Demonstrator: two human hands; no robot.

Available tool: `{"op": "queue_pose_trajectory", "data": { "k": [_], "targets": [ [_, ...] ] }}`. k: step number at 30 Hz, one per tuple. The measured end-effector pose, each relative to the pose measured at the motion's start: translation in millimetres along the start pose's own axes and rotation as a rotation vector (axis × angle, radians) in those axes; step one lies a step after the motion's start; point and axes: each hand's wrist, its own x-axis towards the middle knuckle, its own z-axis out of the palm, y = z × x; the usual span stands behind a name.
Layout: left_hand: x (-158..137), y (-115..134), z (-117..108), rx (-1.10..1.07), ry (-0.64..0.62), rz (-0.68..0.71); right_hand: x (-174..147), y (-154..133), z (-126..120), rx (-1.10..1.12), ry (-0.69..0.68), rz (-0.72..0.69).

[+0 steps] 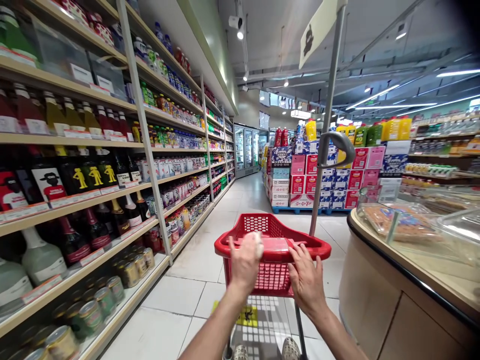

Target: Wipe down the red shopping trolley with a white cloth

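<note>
red cart point(272, 282) on the tiled floor point(174, 295), mid-aisle, right before the person. left hand point(243, 262) at the handle point(275, 256), small white wad point(259, 245) by its thumb; blurred, cannot tell how tight that grip is. right hand point(307, 275): grip loose, fingers spread over the handle, not wrapped round. cart probably stiff, fairly light, smooth; best held toward both handle ends. basket contents: cannot tell. right, worktop point(375, 285) bears clear tray point(397, 220), brownish food inside. left, shelves point(67, 140): bottles point(56, 115), cans point(90, 316).
</note>
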Motion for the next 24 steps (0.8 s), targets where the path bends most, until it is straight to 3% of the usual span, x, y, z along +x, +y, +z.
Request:
{"op": "queue_pose_trajectory", "data": {
  "k": [2,4,9,11,15,17,21,24],
  "targets": [
    [0.5,16.9,9.4,-0.059,-0.019,0.109,1.9,-5.1,-0.2,-0.004,0.011,-0.047],
    [0.4,16.0,9.6,-0.079,-0.021,0.114,3.7,-5.7,-1.9,-0.006,0.023,-0.047],
    [3.1,-20.7,-9.8,0.006,0.027,-0.168,2.2,1.2,-3.4,-0.005,0.006,0.021],
    [5.4,-13.0,-5.5,-0.018,0.014,-0.119,1.3,-0.4,-0.7,-0.019,0.005,-0.009],
    [8.2,16.4,10.2,-0.106,-0.017,0.118,3.2,-3.6,2.5,-0.048,0.027,-0.084],
    [8.5,11.2,6.6,-0.109,-0.005,0.102,4.3,-1.0,1.6,-0.046,0.033,-0.062],
    [6.6,-15.9,-8.7,-0.058,0.021,-0.082,2.8,2.2,1.2,-0.017,0.016,-0.007],
    [3.7,-5.3,-2.5,-0.100,-0.007,-0.014,1.7,-4.1,4.4,-0.012,0.010,-0.044]
  ]
}}
